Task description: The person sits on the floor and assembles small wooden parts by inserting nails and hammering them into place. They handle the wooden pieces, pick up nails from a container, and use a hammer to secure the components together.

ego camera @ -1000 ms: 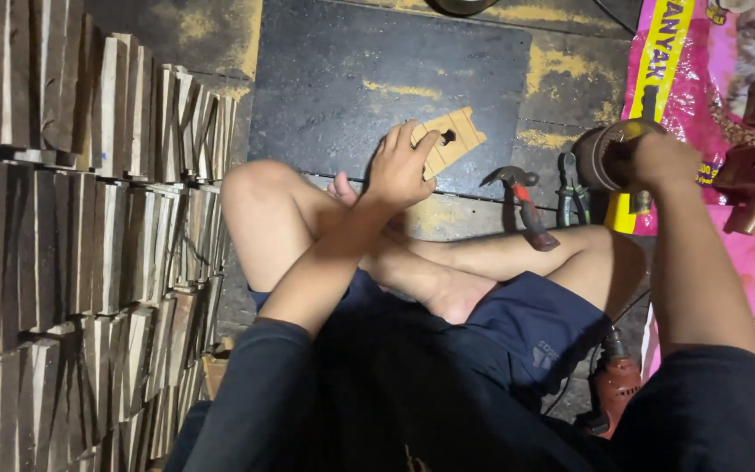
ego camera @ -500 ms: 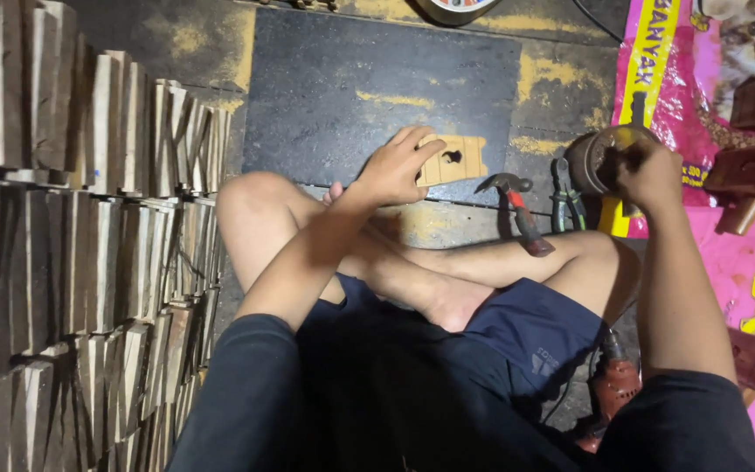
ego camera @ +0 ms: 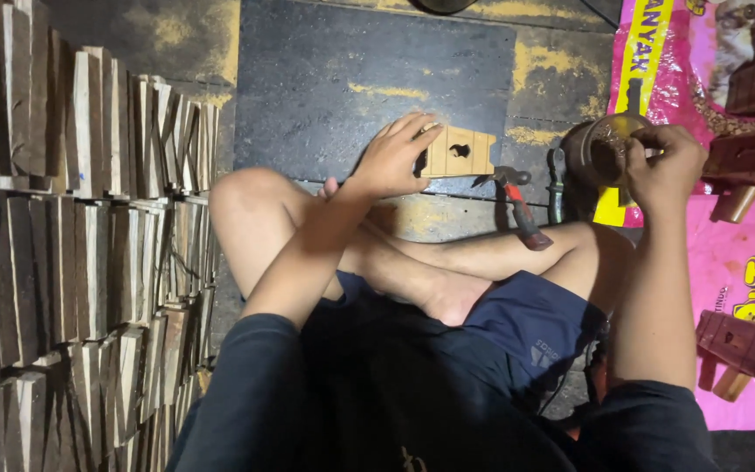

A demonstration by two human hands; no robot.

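hands at a wooden block and a small jar, head view
left hand [ego camera: 392, 160] presses a light, stiff wooden block [ego camera: 459, 153] onto the far floor mat, best gripped by its edges; right hand [ego camera: 664, 166] fingers pinch inside the jar [ego camera: 603, 150], hammer [ego camera: 519, 204] between.

The dark floor [ego camera: 325, 79] carries a wooden block [ego camera: 460, 151], hammer [ego camera: 520, 203], jar [ego camera: 603, 153] and pink sacks [ego camera: 740, 262].
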